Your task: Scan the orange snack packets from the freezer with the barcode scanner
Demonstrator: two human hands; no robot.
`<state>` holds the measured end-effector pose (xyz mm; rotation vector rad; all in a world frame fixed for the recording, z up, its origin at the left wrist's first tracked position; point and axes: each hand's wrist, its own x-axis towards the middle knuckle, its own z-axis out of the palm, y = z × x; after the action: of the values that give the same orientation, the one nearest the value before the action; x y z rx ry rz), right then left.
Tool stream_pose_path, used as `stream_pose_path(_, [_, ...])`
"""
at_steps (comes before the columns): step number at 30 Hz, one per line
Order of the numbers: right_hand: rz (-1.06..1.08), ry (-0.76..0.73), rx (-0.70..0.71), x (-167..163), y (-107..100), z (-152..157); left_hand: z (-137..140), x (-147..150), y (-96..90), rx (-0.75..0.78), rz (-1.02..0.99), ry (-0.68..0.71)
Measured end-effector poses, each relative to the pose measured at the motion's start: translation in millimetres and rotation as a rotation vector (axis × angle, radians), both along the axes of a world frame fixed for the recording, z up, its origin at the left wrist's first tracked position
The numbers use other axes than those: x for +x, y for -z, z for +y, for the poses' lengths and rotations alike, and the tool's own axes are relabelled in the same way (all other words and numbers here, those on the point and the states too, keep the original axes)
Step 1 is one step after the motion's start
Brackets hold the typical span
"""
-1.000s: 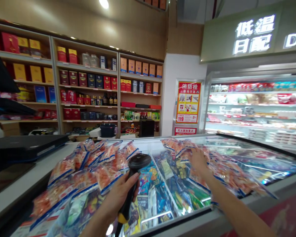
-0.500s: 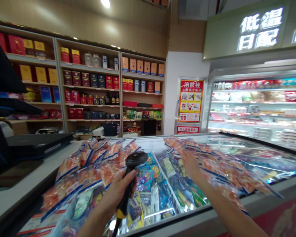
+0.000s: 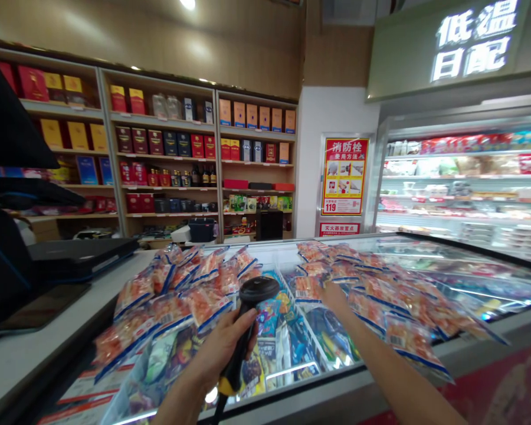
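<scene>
The left hand [image 3: 230, 337] is wrapped around the handle of a black and yellow scanner [image 3: 257, 288], a stiff, solid tool that looks best held just there, below its head, with the cable [image 3: 220, 408] hanging clear beneath. Left of the scanner, a heap of clear packets [image 3: 166, 310] with orange contents and blue edges lies on the freezer [image 3: 527, 337]. Right of the scanner, the right hand [image 3: 335, 297] is at the side of one such packet [image 3: 307, 287], which lies flat; its fingertips are hidden, so I cannot tell whether they grip it. The packet is probably light, its film slick and floppy, the contents perhaps easily crushed; the blue-edged margin seems the safest hold. Farther right of the scanner, a second heap [image 3: 389, 292] overlaps itself and could slide on the smooth glass. Well beyond the scanner stand shelves [image 3: 168, 162] of boxes.
</scene>
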<state>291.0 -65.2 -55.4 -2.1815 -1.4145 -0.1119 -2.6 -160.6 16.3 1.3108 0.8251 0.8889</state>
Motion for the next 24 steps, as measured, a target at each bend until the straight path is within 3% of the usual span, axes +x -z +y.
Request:
stream_pose_path(4, [0.025,-0.048,-0.069,1,1,4,-2,-2,0.6,-0.035,-0.011,0.004])
stream_pose_path(6, [0.061,-0.081,0.023,-5,-3,2,-5,-5,-1.3,-0.05,-0.024,-0.003])
stream_pose_path(10, [0.203,-0.155,0.336,-25,-16,-6,-14,-14,-8.7,-0.042,-0.084,-0.046])
stream_pose_path(14, [0.269,-0.205,0.507,-52,-28,-3,-22,-21,-13.7,-0.026,-0.061,-0.048])
stream_pose_path(18, [0.314,-0.218,0.552,-78,-31,6,-23,-29,-12.1,-0.028,-0.051,-0.02])
stream_pose_path(24, [0.363,-0.246,0.543,-106,-28,13,-27,-46,-9.3,-0.062,-0.066,-0.124])
